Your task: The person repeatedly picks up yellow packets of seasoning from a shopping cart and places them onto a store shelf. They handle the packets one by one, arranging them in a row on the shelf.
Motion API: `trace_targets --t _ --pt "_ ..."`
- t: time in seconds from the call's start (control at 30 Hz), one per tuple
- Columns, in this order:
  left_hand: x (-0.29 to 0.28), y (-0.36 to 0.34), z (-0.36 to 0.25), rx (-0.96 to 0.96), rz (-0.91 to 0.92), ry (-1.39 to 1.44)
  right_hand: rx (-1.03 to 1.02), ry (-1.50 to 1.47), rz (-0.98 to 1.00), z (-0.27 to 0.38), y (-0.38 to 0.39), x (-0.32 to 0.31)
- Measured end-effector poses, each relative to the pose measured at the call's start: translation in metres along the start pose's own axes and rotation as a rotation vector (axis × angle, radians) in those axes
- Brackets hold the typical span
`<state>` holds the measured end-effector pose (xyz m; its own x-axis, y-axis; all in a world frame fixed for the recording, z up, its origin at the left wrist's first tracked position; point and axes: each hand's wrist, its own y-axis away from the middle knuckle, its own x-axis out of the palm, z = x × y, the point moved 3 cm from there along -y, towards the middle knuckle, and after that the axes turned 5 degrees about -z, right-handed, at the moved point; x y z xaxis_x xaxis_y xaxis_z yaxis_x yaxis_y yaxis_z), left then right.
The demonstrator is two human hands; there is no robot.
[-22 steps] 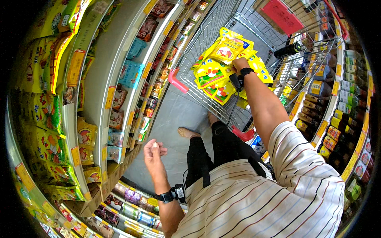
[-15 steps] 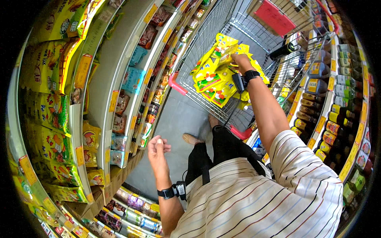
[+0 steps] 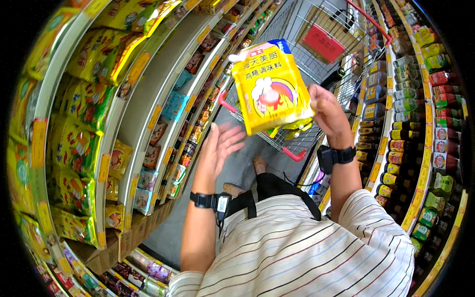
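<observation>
A large yellow seasoning packet (image 3: 273, 94) with a cartoon chicken on its front hangs upright in the air above the shopping cart (image 3: 226, 102). My right hand (image 3: 328, 110) pinches its lower right edge. To the left of the packet, my left hand (image 3: 222, 144) is open with fingers apart; its fingertips come near the packet's lower left corner without visibly gripping it. More yellow packets (image 3: 299, 129) lie in the cart, mostly hidden behind the raised one.
Shelves of yellow bags (image 3: 74, 133) line the left side, with small blue packs (image 3: 174, 105) farther in. Rows of bottles (image 3: 400, 133) fill the right shelves. A red panel (image 3: 322, 43) sits at the cart's far end. My feet (image 3: 259, 165) stand on the grey floor.
My right hand has come up from the cart's pile toward me, now holding the yellow seasoning packet. My left hand has risen toward it, and its fingers have spread.
</observation>
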<state>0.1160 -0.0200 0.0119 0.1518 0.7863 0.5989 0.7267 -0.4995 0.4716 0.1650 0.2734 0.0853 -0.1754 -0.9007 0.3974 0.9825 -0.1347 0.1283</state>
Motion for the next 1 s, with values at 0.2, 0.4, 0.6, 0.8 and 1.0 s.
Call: trace_targets --t 0.2,0.4,0.6,0.8,1.0 --pt "-0.001 0.041 -0.017 0.141 0.135 0.199 0.209 -0.04 0.174 -0.061 0.041 0.055" --pt "-0.064 0.088 -0.017 0.203 -0.037 0.097 0.469 0.009 0.238 -0.131 0.055 0.096" --pt "-0.096 0.125 -0.018 0.265 -0.152 0.091 0.494 0.142 0.355 -0.155 0.053 0.146" --pt "-0.132 0.147 -0.02 0.306 -0.229 0.04 0.498 0.231 0.42 -0.177 0.047 0.176" --pt "-0.178 0.182 -0.034 0.227 -0.467 -0.481 0.522 0.316 0.534 -0.2 0.046 0.217"
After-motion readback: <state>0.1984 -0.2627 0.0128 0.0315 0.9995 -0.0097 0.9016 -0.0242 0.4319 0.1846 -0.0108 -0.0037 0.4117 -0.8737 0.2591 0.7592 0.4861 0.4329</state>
